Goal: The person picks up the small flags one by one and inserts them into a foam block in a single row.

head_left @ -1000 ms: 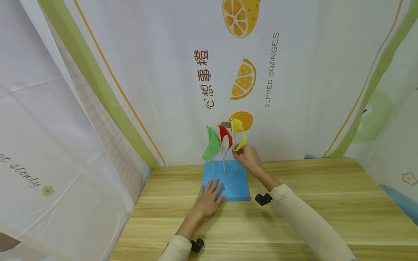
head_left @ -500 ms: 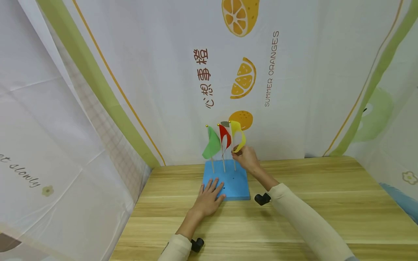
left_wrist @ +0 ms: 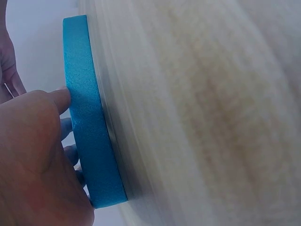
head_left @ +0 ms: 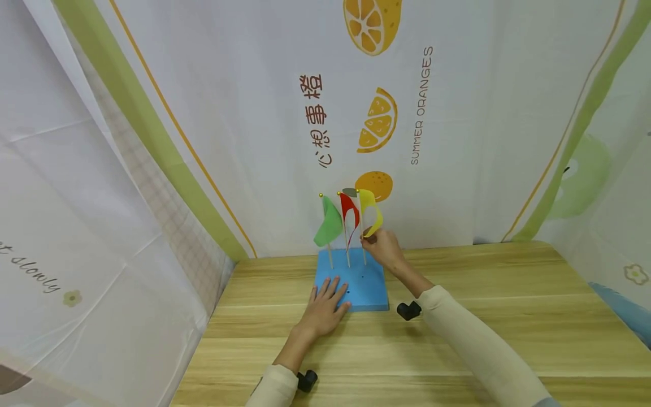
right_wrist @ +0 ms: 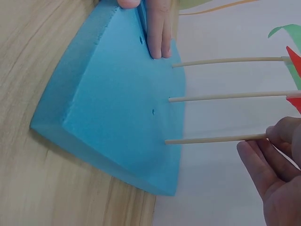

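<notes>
A blue foam block point(head_left: 370, 291) lies on the table with three small flags on thin wooden sticks in a row along its far side. From left to right they are a green flag point(head_left: 330, 223), a red flag point(head_left: 347, 204) and a yellow flag point(head_left: 367, 199), each stick topped by a gold bead. My right hand point(head_left: 385, 249) pinches the yellow flag's stick point(right_wrist: 207, 140) just below the cloth; the stick's lower end meets the block. Spread fingers of my left hand point(head_left: 321, 314) press flat on the block's near left part, the thumb point(left_wrist: 60, 99) at its front edge.
Small holes point(right_wrist: 153, 112) show in the block's top, in front of the sticks. The wooden table point(head_left: 483, 305) extends to both sides. Right behind the block hangs a white curtain point(head_left: 264, 169) printed with oranges. Black camera mounts point(head_left: 408, 310) sit at both wrists.
The yellow flag has come down slightly and leans a little further left, my right hand still pinching its stick. My left hand stays in place on the block.
</notes>
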`<state>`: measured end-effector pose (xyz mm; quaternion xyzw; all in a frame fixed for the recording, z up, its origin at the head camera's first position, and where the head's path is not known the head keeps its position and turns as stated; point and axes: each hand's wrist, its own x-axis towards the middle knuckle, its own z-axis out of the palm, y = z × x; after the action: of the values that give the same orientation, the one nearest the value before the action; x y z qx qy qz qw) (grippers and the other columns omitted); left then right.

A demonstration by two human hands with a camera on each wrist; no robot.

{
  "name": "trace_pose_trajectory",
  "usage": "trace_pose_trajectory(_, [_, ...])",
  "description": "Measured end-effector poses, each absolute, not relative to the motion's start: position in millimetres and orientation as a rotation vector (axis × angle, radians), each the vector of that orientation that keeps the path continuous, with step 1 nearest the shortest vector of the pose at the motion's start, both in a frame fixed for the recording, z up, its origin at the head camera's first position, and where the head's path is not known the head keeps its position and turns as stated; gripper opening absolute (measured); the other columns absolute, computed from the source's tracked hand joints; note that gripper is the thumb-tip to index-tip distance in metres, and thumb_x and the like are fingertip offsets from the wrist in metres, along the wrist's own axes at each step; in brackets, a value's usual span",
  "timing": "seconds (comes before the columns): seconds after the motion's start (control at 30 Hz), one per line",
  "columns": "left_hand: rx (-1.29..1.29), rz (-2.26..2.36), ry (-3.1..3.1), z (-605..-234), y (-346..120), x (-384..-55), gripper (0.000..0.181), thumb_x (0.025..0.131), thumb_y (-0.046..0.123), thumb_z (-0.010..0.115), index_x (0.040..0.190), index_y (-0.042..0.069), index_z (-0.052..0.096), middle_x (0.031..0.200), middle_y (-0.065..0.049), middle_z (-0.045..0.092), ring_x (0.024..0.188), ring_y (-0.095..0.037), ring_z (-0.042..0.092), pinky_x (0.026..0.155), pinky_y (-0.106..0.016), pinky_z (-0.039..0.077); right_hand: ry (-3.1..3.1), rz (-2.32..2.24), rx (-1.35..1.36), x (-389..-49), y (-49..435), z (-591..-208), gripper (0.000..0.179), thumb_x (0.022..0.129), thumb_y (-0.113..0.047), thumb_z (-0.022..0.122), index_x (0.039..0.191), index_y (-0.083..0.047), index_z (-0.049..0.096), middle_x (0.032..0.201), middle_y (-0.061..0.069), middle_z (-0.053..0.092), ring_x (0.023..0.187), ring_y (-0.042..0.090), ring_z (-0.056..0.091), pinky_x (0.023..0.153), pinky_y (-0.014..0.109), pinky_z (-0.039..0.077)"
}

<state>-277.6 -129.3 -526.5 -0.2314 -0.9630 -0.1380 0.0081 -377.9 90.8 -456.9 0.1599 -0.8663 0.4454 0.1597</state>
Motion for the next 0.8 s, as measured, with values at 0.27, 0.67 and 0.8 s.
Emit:
trace_pose_trajectory(0.27, [-0.720, -0.440, -3.025, -525, -129, -277, 0.058, 0.105, 0.048, 0.035, 0.156, 0.020, 0.029, 0.165, -0.008, 0.019, 0.153, -0.034, 0.014, 0.121, -0.062, 0.011, -2.499, 1.316, 0.454, -375, 92, -457, 0.021, 0.092, -0.011, 0.067, 0.110, -0.001, 0.067, 0.099, 0.012, 0.074, 0.090, 0.025, 0.072, 0.078, 0.038, 0.061])
trace_pose_trajectory(0.67, [-0.717, -0.428, -3.029, -524, -129, -277, 0.059, 0.105, 0.050, 0.035, 0.156, 0.021, 0.029, 0.165, -0.007, 0.018, 0.153, -0.033, 0.014, 0.121, -0.061, 0.011, -2.505, 1.272, 0.438, -373, 99, -460, 0.023, 0.094, -0.017, 0.066, 0.112, -0.002, 0.068, 0.102, 0.011, 0.073, 0.094, 0.025, 0.070, 0.083, 0.040, 0.060])
trace_pose_trajectory(0.8, [-0.711, -0.433, -3.026, -525, -129, -277, 0.059, 0.105, 0.050, 0.035, 0.156, 0.021, 0.029, 0.165, -0.007, 0.018, 0.153, -0.033, 0.013, 0.121, -0.061, 0.011, -2.495, 1.284, 0.440, -369, 108, -460, 0.020, 0.094, -0.016, 0.065, 0.109, -0.003, 0.068, 0.104, 0.011, 0.073, 0.095, 0.025, 0.070, 0.081, 0.039, 0.060])
